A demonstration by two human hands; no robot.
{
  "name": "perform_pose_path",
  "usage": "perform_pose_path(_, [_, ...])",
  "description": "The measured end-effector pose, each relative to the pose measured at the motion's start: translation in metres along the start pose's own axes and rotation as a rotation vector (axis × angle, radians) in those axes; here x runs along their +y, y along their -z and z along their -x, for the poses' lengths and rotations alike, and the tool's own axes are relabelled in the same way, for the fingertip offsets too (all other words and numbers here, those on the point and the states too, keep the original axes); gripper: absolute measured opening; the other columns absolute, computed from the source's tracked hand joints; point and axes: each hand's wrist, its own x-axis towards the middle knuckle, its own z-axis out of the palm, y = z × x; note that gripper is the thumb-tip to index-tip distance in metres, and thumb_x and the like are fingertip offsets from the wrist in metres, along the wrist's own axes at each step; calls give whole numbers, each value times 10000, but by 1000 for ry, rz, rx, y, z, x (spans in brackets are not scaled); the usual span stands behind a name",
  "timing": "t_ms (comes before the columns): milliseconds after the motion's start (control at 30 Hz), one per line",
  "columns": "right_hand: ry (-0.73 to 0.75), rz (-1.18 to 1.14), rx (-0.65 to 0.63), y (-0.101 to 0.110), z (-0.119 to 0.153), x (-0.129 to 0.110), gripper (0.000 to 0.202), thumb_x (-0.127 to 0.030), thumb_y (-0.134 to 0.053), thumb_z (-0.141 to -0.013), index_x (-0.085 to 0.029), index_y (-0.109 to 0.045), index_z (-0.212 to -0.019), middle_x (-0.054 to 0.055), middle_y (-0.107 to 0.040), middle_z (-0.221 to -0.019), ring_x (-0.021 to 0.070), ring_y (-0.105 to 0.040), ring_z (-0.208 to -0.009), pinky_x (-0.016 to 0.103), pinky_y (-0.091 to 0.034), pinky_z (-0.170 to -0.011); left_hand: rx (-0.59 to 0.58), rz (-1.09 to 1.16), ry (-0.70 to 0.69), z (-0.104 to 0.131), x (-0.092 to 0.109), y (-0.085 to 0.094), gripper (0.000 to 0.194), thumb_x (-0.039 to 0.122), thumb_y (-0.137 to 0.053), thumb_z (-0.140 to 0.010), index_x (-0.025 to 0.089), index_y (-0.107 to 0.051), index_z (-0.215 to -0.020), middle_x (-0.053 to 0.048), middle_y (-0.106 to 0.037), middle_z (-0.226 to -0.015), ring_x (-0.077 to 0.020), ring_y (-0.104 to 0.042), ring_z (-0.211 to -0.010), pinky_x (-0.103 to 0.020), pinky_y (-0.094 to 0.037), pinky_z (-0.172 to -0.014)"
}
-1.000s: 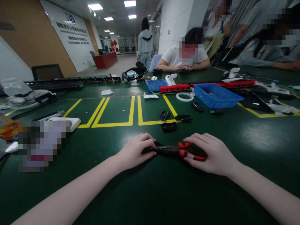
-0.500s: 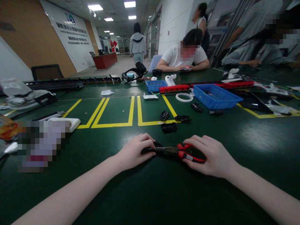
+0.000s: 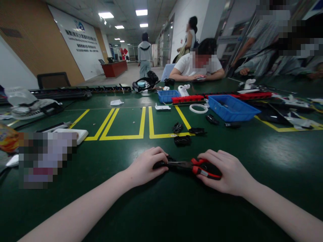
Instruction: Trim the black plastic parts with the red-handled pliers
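My right hand (image 3: 225, 171) is closed around the red-and-black handles of a pair of needle-nose pliers (image 3: 186, 164). The long jaws point left and meet a small black part (image 3: 159, 164). That part is pinched between the thumb and fingers of my left hand (image 3: 148, 166), which cover much of it. Whether the jaws grip the part or only touch it, I cannot tell. Beyond the hands lie several similar black pieces, among them a ribbed one (image 3: 182, 140) and a thin one (image 3: 198, 131).
A large blue bin (image 3: 232, 116) with small parts stands at the right, beside a white tape ring (image 3: 199, 108). Farther back is a small blue bin (image 3: 168, 96). A white box (image 3: 82, 135) lies left. Across the table a person (image 3: 199, 62) leans over a phone.
The whole view has shifted slightly down as my head tilted. The plier handles look a little closer together. In the background, a standing person has turned and another has walked farther off.
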Motion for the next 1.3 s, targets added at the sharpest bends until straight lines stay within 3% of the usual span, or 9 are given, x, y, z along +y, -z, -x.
perform_pose_path(767, [63, 22, 41, 6, -3, 3, 382, -427, -658, -792, -199, -605, -1094, 73, -701, -932, 173, -613, -677, 325, -463, -623, -27, -17, -10, -2, 1, 2, 144, 149, -660, -896, 194, -620, -1027, -62, -617, -1184, -228, -586, -1072, -421, -522, -919])
perform_pose_path(1067, [24, -14, 48, 1, -3, 3, 416, -412, -662, -805, -211, -589, -1163, 89, -682, -1031, 212, -668, -826, 344, -528, -692, -22, -4, -4, -1, 0, 0, 130, 153, -656, -899, 199, -622, -1015, -55, -607, -1199, -227, -577, -1084, -406, -525, -910])
perform_pose_path(1300, [52, 4, 45, 1, -1, 2, 417, -428, -679, -794, -204, -599, -1136, 84, -693, -1003, 196, -656, -768, 335, -512, -660, -19, -7, -11, -1, 0, 0, 125, 143, -654, -895, 193, -623, -1005, -60, -612, -1171, -229, -586, -1074, -415, -520, -912])
